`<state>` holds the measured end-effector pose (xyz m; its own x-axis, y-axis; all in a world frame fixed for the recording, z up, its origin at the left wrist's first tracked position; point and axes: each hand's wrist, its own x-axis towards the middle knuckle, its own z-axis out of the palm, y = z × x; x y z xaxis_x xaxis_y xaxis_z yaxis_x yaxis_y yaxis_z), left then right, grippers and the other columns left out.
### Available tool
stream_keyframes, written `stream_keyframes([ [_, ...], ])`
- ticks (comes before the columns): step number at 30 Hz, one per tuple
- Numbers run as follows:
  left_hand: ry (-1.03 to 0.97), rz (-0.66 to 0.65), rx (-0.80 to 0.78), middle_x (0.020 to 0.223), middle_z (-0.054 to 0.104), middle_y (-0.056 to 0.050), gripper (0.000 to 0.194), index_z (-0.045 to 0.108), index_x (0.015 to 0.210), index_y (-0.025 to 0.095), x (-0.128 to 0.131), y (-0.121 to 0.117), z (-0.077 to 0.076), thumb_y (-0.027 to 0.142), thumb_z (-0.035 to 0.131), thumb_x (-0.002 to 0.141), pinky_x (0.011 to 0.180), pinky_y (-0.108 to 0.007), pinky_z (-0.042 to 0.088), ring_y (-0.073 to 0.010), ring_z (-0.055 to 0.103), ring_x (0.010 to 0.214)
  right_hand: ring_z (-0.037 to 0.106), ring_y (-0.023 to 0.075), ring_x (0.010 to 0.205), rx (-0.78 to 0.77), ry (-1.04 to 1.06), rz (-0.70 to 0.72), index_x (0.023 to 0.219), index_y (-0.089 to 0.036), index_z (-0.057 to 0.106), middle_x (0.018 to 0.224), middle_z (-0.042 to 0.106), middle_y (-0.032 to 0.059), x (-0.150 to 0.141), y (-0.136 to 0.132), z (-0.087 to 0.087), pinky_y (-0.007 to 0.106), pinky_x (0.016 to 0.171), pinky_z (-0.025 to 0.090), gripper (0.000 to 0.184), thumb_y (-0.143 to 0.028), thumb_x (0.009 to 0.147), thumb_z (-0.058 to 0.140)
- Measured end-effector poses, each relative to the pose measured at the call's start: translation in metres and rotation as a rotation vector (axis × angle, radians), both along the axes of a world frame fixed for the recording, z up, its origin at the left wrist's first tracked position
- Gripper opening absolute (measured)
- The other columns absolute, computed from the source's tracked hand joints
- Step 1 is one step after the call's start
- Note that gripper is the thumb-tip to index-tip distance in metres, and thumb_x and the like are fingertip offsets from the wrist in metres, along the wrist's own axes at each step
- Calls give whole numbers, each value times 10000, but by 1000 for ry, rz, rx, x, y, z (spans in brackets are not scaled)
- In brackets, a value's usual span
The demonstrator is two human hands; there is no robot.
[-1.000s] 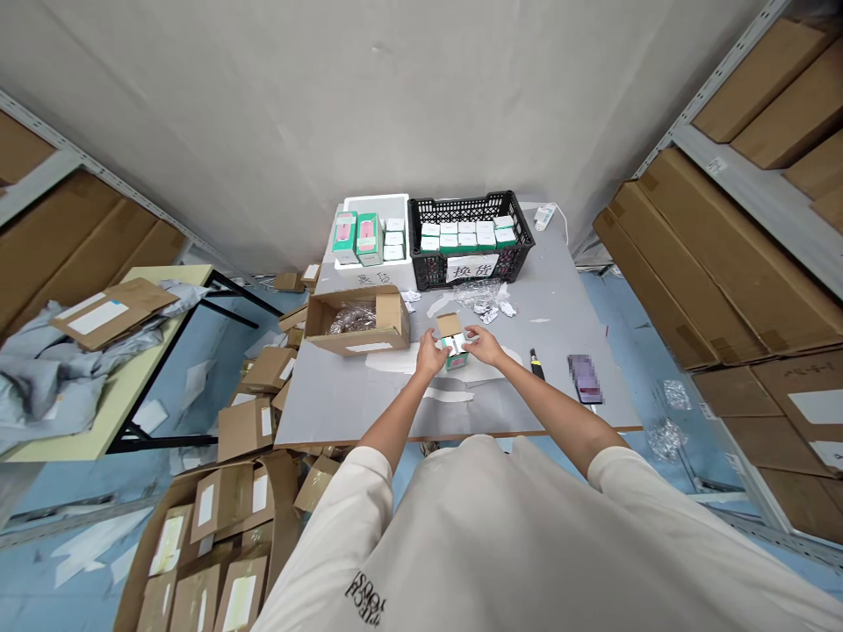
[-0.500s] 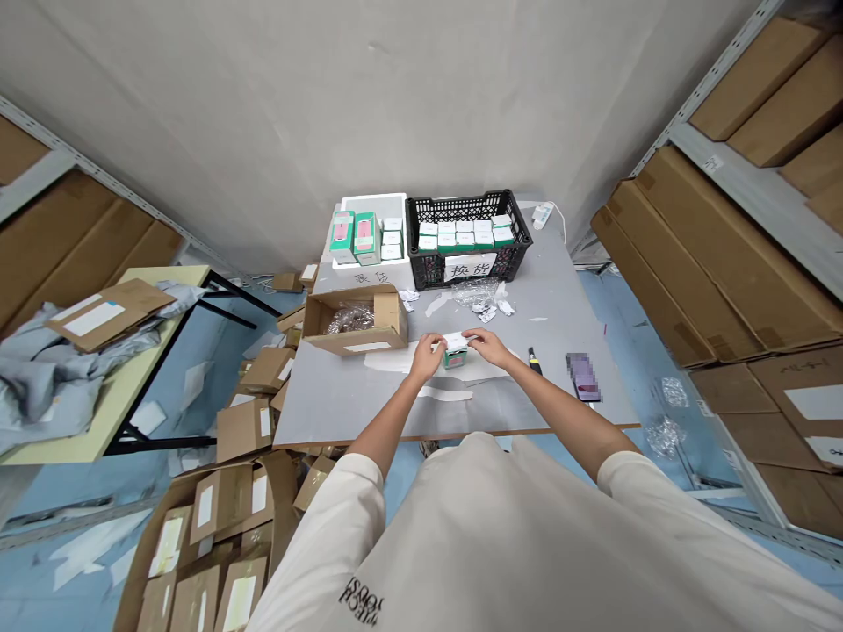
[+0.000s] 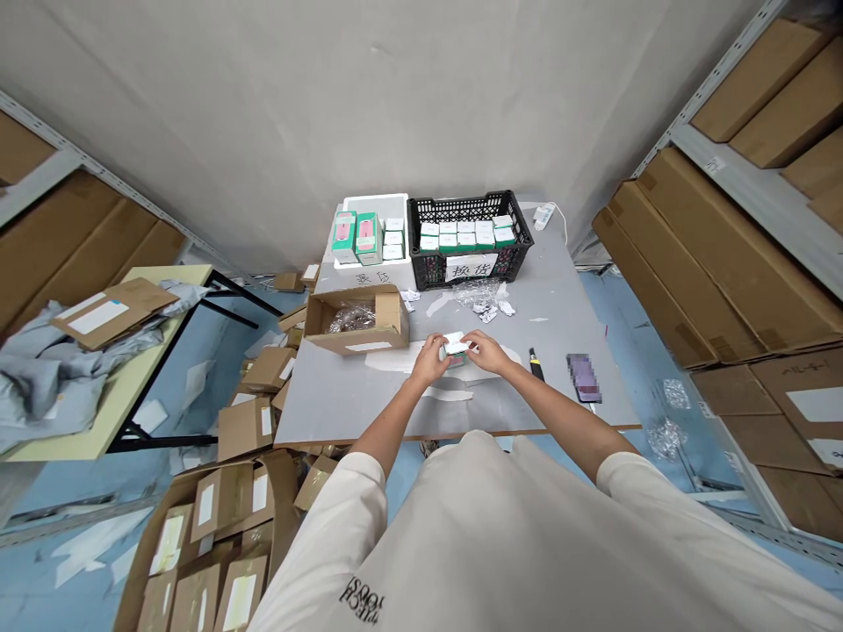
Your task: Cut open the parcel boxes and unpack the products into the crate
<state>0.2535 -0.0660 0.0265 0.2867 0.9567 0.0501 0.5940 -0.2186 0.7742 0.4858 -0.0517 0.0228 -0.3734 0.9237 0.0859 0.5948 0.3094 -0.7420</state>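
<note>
Between my two hands stands a small white and green box (image 3: 455,345) on the grey table (image 3: 369,399). My left hand (image 3: 433,358) grips its left side, fingers curled at the upper edge. On the right side my right hand (image 3: 484,352) closes its fingers on the same box near the top. White paper scraps (image 3: 448,394) lie under and in front of the box. To the left is an open cardboard box (image 3: 375,342) with clear plastic wrap (image 3: 352,318) inside.
Behind stand a white bin (image 3: 359,274) and a black crate (image 3: 428,274), both holding small white and green boxes. Crumpled plastic (image 3: 475,294) lies before the crate. A utility knife (image 3: 536,364) and a phone (image 3: 584,378) are to the right. Cardboard parcels (image 3: 243,430) crowd the floor at left.
Both hands have closed in further around the small box. Its top looks pressed down, and the fingers now cover more of its sides.
</note>
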Motion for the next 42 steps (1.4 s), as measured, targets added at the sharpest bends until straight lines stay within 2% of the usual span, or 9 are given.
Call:
stream_keyframes([
  [5,44,-32,25,1468,498,-108,349,586,1278,250,-4,-4,-2,288,596,931,1045,-433,512,-265,619,1226,604,277,1261,178,-181,81,1349,-240,651,1430,569,115,5,-13,-1,421,1044,518,446,-184,916,564],
  [12,139,-42,22,1604,374,-144,464,560,1241,231,2,2,-1,199,726,808,1156,-503,416,-337,432,1463,540,316,1336,162,-258,106,1253,-209,628,1597,462,124,-3,-6,1,481,1069,488,415,-154,842,631],
  [16,145,-71,27,1507,478,-152,487,535,1209,228,8,6,-2,129,713,766,1121,-488,439,-323,486,1408,531,309,1357,129,-211,100,1232,-206,608,1594,468,132,-3,-2,-2,485,1089,469,433,-114,809,615],
  [20,141,-66,39,1326,586,-105,414,545,1166,244,15,5,2,185,695,785,1043,-462,482,-301,589,1244,505,312,1393,81,-140,77,1216,-219,617,1569,487,131,4,-1,-4,495,1108,452,418,-131,807,614],
  [23,120,-19,41,1251,620,-86,369,562,1145,248,22,6,14,255,702,803,1036,-458,476,-298,600,1193,527,311,1364,23,-21,39,1298,-232,584,1576,460,137,14,0,-1,488,1089,464,484,-201,819,641],
  [26,50,79,16,1200,652,-67,345,573,1152,254,29,13,34,297,689,830,1015,-452,482,-279,624,1126,617,277,1218,-104,136,-45,1399,-258,475,1521,497,134,25,0,4,442,964,529,604,-326,833,673],
  [30,-107,185,-22,1099,676,-33,296,570,1151,262,33,31,67,349,652,881,917,-389,515,-230,650,1006,633,251,1126,-265,318,-75,1131,-256,514,1325,619,88,34,6,12,416,921,522,417,-452,812,699],
  [33,-212,239,10,1109,672,-31,279,566,1146,261,30,43,86,377,638,902,890,-348,512,-195,644,957,609,246,1131,-320,452,-39,968,-255,486,1186,648,62,38,13,18,414,952,505,407,-483,753,745],
  [42,-373,281,67,1082,668,-26,249,559,1118,264,6,68,104,413,610,926,868,-314,516,-176,643,956,643,207,977,-536,673,73,922,-244,516,1008,618,8,22,23,41,393,836,575,529,-423,607,901],
])
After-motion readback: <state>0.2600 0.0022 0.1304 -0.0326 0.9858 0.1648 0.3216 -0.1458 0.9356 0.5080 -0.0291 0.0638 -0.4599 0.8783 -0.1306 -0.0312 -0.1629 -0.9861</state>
